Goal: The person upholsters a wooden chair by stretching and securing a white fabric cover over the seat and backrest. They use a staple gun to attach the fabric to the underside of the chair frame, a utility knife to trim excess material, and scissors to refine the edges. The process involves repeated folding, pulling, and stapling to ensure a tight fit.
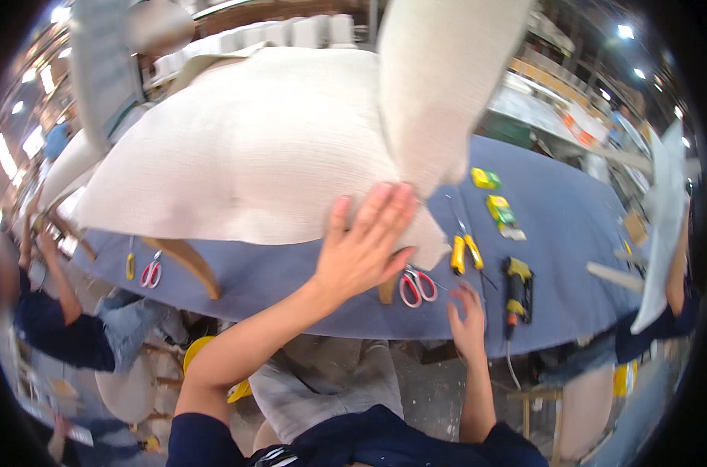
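A chair covered in cream fabric (236, 148) stands on a blue-grey covered table, its backrest (447, 70) rising at the upper right. My left hand (369, 241) lies with spread fingers on the near right part of the seat, by the joint with the backrest. A loose fabric flap (431, 240) hangs at that corner. Below it, my right hand (468, 323) hovers over the table edge with fingers curled and thumb close to them. A thin line shows near its fingertips; whatever it pinches is too small to name. Red-and-white scissors (417, 288) lie just left of it.
Yellow-handled pliers (467, 253), a black-and-yellow staple gun (517, 292) with a hose and yellow-green boxes (503, 214) lie on the table (571, 226). More scissors (151, 272) and a yellow-handled screwdriver (130, 265) rest at left, near a wooden chair leg (188, 265). Co-workers stand on both sides.
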Motion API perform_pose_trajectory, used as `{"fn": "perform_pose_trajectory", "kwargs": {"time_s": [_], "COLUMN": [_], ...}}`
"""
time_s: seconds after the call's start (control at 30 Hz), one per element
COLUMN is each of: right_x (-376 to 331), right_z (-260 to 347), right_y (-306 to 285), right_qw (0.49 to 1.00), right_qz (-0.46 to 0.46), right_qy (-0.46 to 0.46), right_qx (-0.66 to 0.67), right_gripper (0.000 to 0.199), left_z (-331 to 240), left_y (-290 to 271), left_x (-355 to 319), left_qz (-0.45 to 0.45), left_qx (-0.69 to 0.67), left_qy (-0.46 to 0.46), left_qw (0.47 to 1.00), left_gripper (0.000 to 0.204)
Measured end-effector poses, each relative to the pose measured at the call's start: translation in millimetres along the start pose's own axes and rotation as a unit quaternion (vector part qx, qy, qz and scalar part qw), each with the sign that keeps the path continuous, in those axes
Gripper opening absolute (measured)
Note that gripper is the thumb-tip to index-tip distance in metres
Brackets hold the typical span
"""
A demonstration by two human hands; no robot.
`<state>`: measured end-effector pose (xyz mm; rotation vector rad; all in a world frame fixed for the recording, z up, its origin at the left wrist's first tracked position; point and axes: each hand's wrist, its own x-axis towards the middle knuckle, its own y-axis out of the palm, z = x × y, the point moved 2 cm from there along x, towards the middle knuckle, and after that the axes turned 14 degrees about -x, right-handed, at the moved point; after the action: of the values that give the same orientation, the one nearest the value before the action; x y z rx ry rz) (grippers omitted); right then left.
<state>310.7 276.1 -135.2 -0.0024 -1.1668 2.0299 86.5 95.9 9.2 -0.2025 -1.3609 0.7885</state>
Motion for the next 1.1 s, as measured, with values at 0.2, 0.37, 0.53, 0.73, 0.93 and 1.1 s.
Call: {"fn": "perform_pose_trajectory", "kwargs": {"time_s": [0.2,0.37,0.53,0.73,0.93,1.1], "right_x": [-38,-9,-27,-13,28,34], "right_z": [-37,-36,-64,-62,-94,-107], "right_y": [61,84,85,88,124,127], "right_qw": [0.991,0.968,0.964,0.932,0.920,0.894], "right_qz": [0.121,0.185,0.150,0.039,0.099,0.037], "right_qy": [-0.048,-0.091,-0.112,-0.126,-0.063,-0.016], "right_qx": [-0.035,-0.143,-0.189,-0.337,-0.373,-0.447], "right_gripper": [0.034,0.038,0.040,0.055,0.061,0.062], "left_z": [-9,-17,-16,-5,0,-27], "left_y": [40,48,35,32,31,29], "left_x": [35,54,44,40,44,69], "left_qz": [-0.037,-0.073,-0.052,-0.063,-0.057,-0.088], "left_qx": [0.077,0.057,0.042,0.061,0.117,0.149], "left_qy": [0.046,-0.003,0.014,0.057,0.127,0.058], "left_qw": [0.995,0.996,0.998,0.995,0.983,0.983], "left_gripper": [0.098,0.099,0.097,0.091,0.075,0.075]}}
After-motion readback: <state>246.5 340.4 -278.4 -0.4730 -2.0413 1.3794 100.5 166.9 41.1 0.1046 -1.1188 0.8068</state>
